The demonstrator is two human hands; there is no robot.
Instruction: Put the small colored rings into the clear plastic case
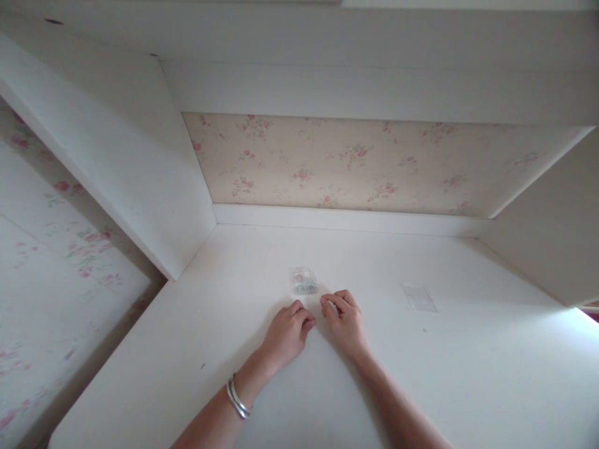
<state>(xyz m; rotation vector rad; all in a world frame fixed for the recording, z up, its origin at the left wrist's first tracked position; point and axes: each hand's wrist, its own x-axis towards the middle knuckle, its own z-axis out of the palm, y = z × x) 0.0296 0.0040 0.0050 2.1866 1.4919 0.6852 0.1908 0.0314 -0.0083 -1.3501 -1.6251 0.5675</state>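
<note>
My left hand (pixel 286 333) rests on the white desktop with its fingers curled in. A silver bangle is around that wrist. To its right, my right hand (pixel 345 321) is closed in a pinch, thumb against fingertips. Anything held in either hand is too small or hidden to make out. Just beyond the fingers lies a small clear plastic packet (pixel 303 280) with coloured round shapes in it. Neither hand visibly grips the packet. Farther right, a flat, clear plastic piece (pixel 420 297) lies on the surface.
The white desktop (pixel 262 249) meets a low back ledge and floral wallpaper (pixel 327 162). A white side panel (pixel 116 137) stands at left, another panel (pixel 552 224) at right, and a shelf (pixel 327 37) overhangs. Small dark slivers lie near the left forearm and the plastic piece.
</note>
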